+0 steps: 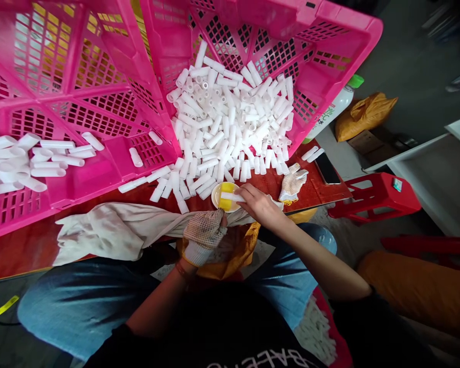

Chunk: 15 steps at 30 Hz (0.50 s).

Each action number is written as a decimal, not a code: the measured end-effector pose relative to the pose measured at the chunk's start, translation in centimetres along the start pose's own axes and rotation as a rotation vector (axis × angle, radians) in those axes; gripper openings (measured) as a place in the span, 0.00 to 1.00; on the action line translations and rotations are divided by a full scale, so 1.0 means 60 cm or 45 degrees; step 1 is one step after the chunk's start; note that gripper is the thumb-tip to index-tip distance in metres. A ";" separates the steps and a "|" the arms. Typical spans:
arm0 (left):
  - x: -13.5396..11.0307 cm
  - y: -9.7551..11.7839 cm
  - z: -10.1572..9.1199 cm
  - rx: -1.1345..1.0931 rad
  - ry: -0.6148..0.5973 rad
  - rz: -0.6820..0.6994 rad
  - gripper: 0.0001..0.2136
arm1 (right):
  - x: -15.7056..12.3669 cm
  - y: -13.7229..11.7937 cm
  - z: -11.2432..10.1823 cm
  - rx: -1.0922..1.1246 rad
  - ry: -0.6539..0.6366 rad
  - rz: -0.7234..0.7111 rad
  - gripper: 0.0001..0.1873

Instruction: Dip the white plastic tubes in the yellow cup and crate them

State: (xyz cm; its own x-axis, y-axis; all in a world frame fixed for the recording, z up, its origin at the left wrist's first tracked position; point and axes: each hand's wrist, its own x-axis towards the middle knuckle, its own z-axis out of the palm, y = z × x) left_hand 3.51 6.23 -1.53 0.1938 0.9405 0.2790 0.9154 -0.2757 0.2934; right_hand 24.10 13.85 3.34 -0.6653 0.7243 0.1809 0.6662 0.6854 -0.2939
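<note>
My right hand (261, 205) is bare and pinches a short white plastic tube (233, 197) by one end. The tube lies across a small round white dish (215, 197) with a yellow block or sponge (226, 203) in it. My left hand (204, 230), in a meshed knit glove, is closed just below the dish, by a beige cloth (111, 227); what its fingers hold, if anything, is hidden. Beyond both hands, a large heap of similar white tubes (230, 128) spills out of a tipped pink crate (329, 30) onto the red-brown tabletop (314, 191).
A second pink crate (118, 97) on the left holds more tubes. To the right are a loose glove (292, 183), a phone (327, 168), a white bottle (335, 107) and a red stool (383, 194). An orange-yellow bag (222, 268) hangs open below the table edge.
</note>
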 end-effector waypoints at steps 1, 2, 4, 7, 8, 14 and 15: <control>-0.002 -0.001 0.001 -0.013 -0.010 -0.005 0.15 | -0.001 0.000 0.001 0.018 0.012 -0.004 0.15; -0.004 -0.003 0.003 -0.027 -0.022 -0.004 0.14 | -0.001 0.002 0.003 0.036 0.005 -0.017 0.15; -0.008 -0.008 0.008 -0.043 -0.039 -0.001 0.13 | 0.001 0.007 0.003 0.066 -0.055 -0.053 0.15; -0.011 -0.012 0.015 -0.034 -0.048 0.010 0.14 | 0.002 0.010 0.000 0.097 -0.107 -0.051 0.16; -0.011 -0.012 0.017 -0.035 -0.055 0.005 0.14 | 0.001 0.010 -0.001 0.101 -0.091 -0.026 0.17; -0.005 -0.009 0.018 -0.090 -0.098 -0.055 0.14 | -0.003 0.006 0.000 0.108 -0.094 0.004 0.15; -0.005 -0.009 0.018 -0.100 -0.091 -0.049 0.14 | -0.002 0.006 -0.001 0.107 -0.131 -0.014 0.15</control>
State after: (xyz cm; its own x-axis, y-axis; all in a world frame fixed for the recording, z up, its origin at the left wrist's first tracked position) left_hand 3.34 6.29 -2.79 0.1862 0.9616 0.2014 0.8925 -0.2513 0.3745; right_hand 24.43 13.99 3.27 -0.7061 0.7025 0.0889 0.6312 0.6813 -0.3708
